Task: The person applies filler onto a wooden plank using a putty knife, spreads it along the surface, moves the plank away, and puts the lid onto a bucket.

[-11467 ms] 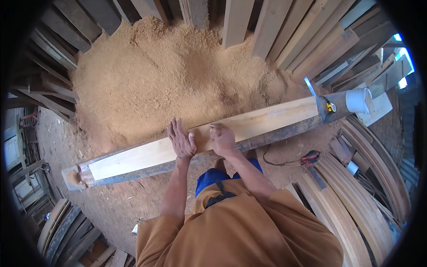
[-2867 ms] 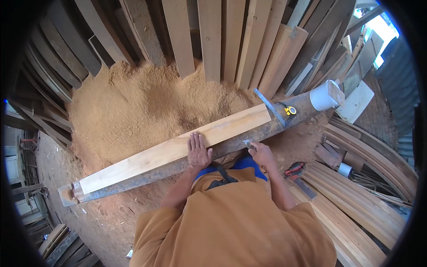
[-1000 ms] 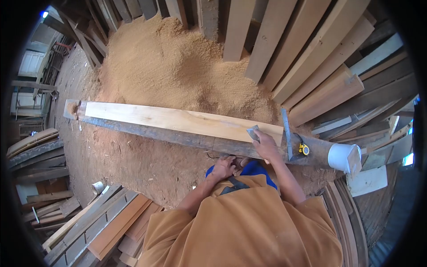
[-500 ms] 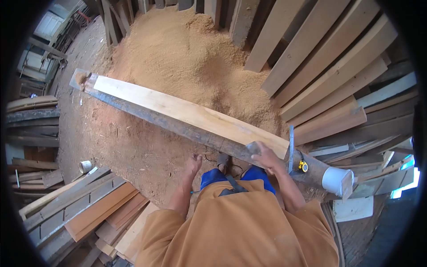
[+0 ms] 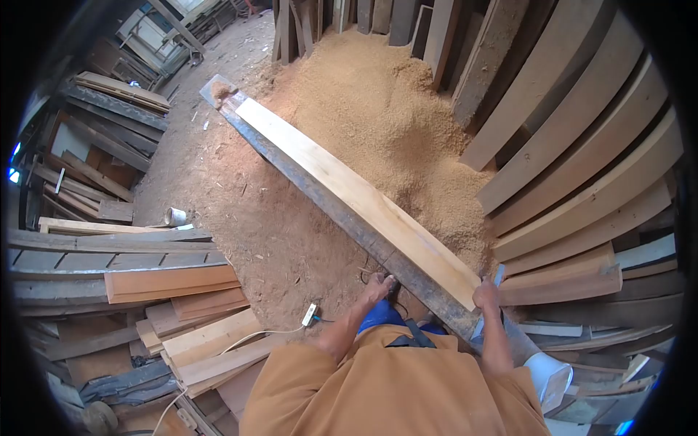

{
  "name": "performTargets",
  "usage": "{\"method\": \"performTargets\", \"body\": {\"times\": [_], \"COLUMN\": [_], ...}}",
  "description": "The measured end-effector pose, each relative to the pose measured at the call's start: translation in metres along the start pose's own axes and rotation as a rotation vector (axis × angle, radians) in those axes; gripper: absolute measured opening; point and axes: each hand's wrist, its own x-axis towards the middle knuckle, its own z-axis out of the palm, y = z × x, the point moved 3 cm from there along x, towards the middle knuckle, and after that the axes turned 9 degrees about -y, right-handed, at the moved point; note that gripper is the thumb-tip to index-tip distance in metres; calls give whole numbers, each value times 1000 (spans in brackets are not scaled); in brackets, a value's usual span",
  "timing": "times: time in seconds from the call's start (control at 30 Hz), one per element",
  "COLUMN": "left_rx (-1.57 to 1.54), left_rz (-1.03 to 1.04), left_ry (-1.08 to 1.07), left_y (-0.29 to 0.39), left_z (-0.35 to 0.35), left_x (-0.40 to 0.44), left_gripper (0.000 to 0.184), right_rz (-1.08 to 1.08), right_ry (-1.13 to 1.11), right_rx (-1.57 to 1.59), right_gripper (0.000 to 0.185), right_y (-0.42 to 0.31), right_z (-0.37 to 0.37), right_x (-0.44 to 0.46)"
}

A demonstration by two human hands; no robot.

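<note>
A long pale plank (image 5: 356, 192) lies on a narrow grey, worn beam (image 5: 320, 190), running from upper left to lower right. My right hand (image 5: 487, 294) is closed at the plank's near end, over a thin blue strip (image 5: 499, 275) that crosses the beam there. What its fingers grip is hidden. My left hand (image 5: 379, 285) is closed beside the beam's near edge, above my legs; anything inside it is too small to make out.
A sawdust heap (image 5: 363, 102) lies beyond the beam. Boards (image 5: 582, 138) lean at the right, and stacked planks (image 5: 174, 283) fill the lower left. A white power strip (image 5: 310, 315) trails a cord. A white bucket (image 5: 547, 378) sits by the beam's near end.
The view has turned, so the plank slopes more steeply. My right hand has moved along to the plank's near end, and my left hand has come closer to the beam. The yellow tape measure is out of sight.
</note>
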Motion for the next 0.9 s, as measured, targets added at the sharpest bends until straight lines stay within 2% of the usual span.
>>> {"method": "performTargets", "body": {"times": [0.1, 0.13, 0.23, 0.27, 0.33, 0.43, 0.47, 0.57, 0.73, 0.9], "left_rx": [-73, -222, -550, -515, -567, -751, -831, -807, -862, -862], "left_rz": [-77, -165, -209, -290, -239, -115, -60, -161, -148, -138], "left_ry": [-39, -171, -181, -80, -53, -50, -49, 22, 0, 30], "left_y": [-24, 26, 33, 33, 27, 16, 15, -1, -9, -1], "left_z": [44, 50, 89, 99, 113, 128, 132, 137, 141, 137], "left_x": [10, -23, -44, -52, -56, -63, -63, -65, -69, -87], "left_gripper": [60, 57, 56, 59, 58, 60, 62, 62, 62, 59], "right_rz": [-63, -81, -186, -220, -266, -318, -320, -312, -241, -235], "right_ry": [-30, -49, -146, -191, -270, -199, -245, -380, -528, -646], "right_rx": [-48, -67, -92, -92, 52, 139, 210, 421, 677, 645], "right_gripper": [49, 49, 50, 50, 48, 39, 34, 31, 25, 27], "right_y": [13, 14, 14, 20, 39, 61, 67, 71, 76, 81], "right_z": [2, 6, 15, 20, 40, 63, 67, 76, 77, 78], "right_x": [-3, -8, -21, -26, -16, -3, -1, -7, -6, 0]}}
